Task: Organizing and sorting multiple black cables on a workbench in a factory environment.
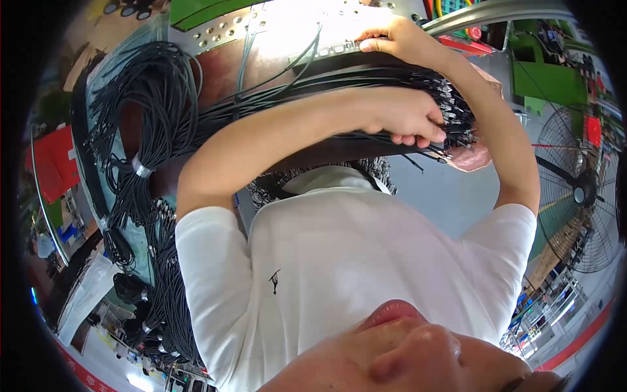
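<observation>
A long bundle of thin black cables (pixel 261 98) runs across the bench, with many silvery connector ends (pixel 452 104) massed at its right. My left hand (pixel 413 119) is closed, fingers curled and thumb pressed down, on cable ends beside that mass. Farther off, my right hand (pixel 397 40) pinches at the end of a row of small pale metal pieces (pixel 338 49) along a fixture. Bright glare washes out that spot, and what lies between its fingertips is too small to make out. Several loose cables (pixel 307 55) reach up toward the fixture.
Coiled black cable bundles (pixel 153 91) lie at the left, one tied with a pale band (pixel 140 166). More cable (pixel 171 287) hangs below them. A green machine part (pixel 202 10) stands at the far edge. To the right is a floor fan (pixel 583 191).
</observation>
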Tool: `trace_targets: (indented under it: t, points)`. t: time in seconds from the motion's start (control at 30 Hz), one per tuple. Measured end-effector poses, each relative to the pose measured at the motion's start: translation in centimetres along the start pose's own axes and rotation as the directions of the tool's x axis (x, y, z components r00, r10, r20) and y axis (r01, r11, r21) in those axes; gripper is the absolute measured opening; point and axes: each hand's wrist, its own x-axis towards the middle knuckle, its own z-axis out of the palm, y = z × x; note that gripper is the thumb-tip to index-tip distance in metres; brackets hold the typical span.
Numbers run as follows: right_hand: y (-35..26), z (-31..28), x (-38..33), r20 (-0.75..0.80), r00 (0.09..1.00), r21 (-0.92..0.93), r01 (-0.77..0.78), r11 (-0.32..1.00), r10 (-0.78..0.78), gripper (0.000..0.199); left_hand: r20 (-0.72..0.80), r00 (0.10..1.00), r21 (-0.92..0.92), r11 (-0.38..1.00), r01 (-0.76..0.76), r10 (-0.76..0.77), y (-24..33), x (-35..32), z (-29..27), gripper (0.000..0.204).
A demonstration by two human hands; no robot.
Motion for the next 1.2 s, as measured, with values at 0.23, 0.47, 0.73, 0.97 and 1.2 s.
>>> trace_targets:
  t: [0.23,0.47,0.73,0.97,1.2]
  points:
    - [-4.6,1.6,-3.3,-0.168,0.966,-0.115,0.180,0.977,-0.198,0.022,-0.548,0.832,-0.541,0.723,-0.430,0.085,-4.1,-6.3,4.9,0.034]
    - [-10.7,4.3,-6.9,-0.558,0.751,-0.514,0.022,0.857,-0.354,0.025,-0.839,0.545,-0.381,0.714,-0.587,0.001,-6.8,-6.5,5.4,0.033]
    - [-9.0,5.9,-3.6,-0.581,0.756,-0.452,0.007,0.892,-0.300,0.034,-0.904,0.428,-0.297,0.705,-0.644,0.010,-8.9,-10.3,4.3,0.033]
    - [-11.0,7.1,-0.7,-0.433,0.880,-0.164,0.134,0.977,-0.193,0.021,-0.845,0.534,-0.479,0.435,-0.762,0.005,-8.2,-10.6,4.2,0.033]
    - [-11.0,6.3,-1.2,-0.346,0.905,-0.280,0.152,0.948,-0.248,0.026,-0.807,0.590,-0.550,0.392,-0.738,-0.021,-8.2,-10.6,4.1,0.031]
